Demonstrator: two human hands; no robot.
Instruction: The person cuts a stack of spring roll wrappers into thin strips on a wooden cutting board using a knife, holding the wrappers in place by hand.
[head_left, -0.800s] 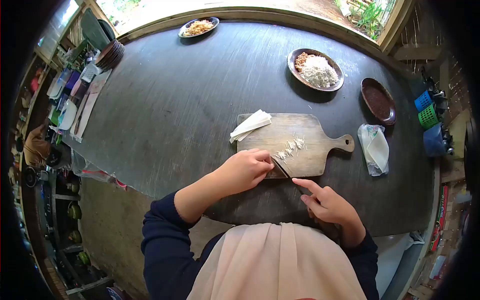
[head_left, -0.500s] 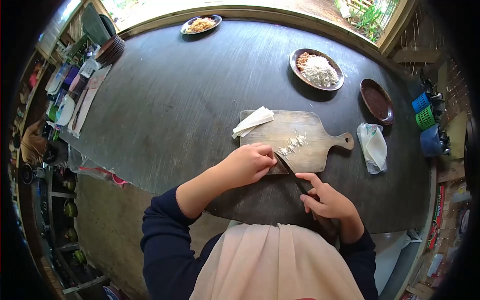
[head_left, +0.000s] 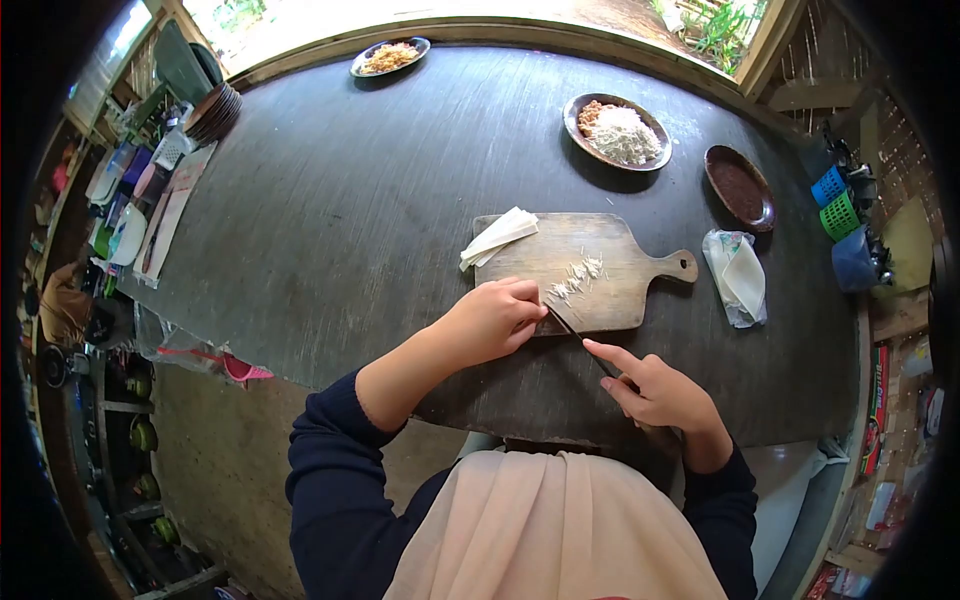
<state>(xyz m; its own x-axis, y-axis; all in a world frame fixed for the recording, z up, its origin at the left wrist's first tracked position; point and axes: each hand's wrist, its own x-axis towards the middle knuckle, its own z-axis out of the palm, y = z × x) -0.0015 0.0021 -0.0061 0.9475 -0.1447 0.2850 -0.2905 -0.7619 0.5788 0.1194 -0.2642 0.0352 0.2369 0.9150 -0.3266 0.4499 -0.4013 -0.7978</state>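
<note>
Wooden board [head_left: 610, 235] is partly covered by curled left hand [head_left: 503, 318], grasp hidden; knife [head_left: 566, 322] is held in right hand [head_left: 660, 392], forefinger extended, likely for control.

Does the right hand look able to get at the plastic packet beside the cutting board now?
Probably yes: nothing visible stands between the right hand and the plastic packet, though the hand would likely need to put down the knife it grips.

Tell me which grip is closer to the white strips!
Left. The left grip is just below the white strips in the picture; the right grip, holding the knife, is lower and farther right.
</note>
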